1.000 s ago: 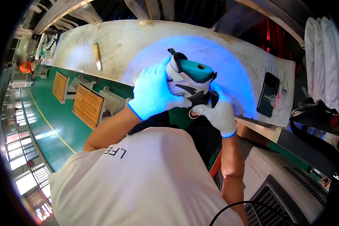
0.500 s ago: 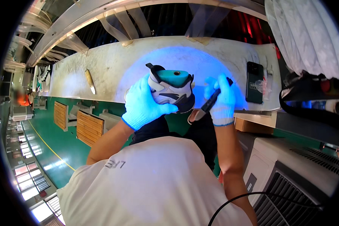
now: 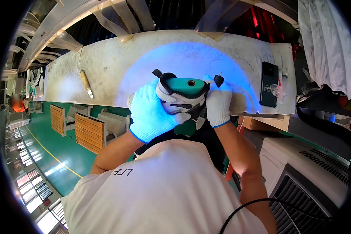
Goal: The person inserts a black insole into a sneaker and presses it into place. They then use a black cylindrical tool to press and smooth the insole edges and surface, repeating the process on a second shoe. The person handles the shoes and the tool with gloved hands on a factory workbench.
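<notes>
A white, grey and black sneaker point(image 3: 179, 103) is in front of my body at the near edge of the bench, with a teal shoe last point(image 3: 179, 86) filling its opening. My left hand point(image 3: 150, 111), in a white knitted glove lit blue, is closed around the sneaker's left side, thumb along its near side. Against its right side is my gloved right hand point(image 3: 219, 103), closed on a slim black tool with a flat grey end point(image 3: 201, 121). The tool's black butt point(image 3: 218, 80) sticks out above the fingers; my hand covers the middle.
Blue light falls on the pale bench top point(image 3: 113, 58). A wooden-handled knife point(image 3: 85, 82) lies at left. At right are a black phone point(image 3: 269, 84) and a small clear plastic bag point(image 3: 277, 90). Wooden slatted boards point(image 3: 89, 132) stand lower left, a grey machine point(image 3: 300, 167) lower right.
My right hand has moved left with the black tool, from beside the sneaker to its right side. The tool now points more steeply downward. My left hand keeps its hold, shifted slightly.
</notes>
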Available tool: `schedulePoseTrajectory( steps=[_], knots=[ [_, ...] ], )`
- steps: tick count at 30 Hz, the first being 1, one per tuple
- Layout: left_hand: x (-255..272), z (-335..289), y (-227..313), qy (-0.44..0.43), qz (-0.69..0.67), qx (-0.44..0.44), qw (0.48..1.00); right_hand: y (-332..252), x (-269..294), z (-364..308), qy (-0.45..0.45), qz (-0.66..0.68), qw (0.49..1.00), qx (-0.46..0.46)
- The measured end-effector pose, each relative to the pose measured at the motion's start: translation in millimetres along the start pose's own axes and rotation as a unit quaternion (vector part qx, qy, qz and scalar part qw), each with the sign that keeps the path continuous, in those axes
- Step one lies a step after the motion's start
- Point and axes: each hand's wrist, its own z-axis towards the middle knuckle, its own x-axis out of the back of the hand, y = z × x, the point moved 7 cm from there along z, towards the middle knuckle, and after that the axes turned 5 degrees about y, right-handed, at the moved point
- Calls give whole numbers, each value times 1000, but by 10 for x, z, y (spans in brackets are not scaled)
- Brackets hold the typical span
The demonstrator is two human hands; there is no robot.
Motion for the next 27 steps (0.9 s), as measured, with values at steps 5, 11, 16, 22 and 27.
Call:
schedulePoseTrajectory(
  steps=[5,11,16,22,27],
  knots=[
    [-14,-153,-48,31,4,3,1000,-77,40,-87,5,13,998,54],
    [-71,-381,5,95,61,-69,991,149,102,-484,116,200,970,77],
    [-67,-218,-355,86,34,-161,983,188,23,-336,-28,216,976,25],
    [-116,-185,-340,21,-29,-222,974,72,-26,-145,-79,230,970,-25],
    [-87,-514,-321,137,21,-270,953,108,-52,-189,-146,167,975,-11]
  ],
)
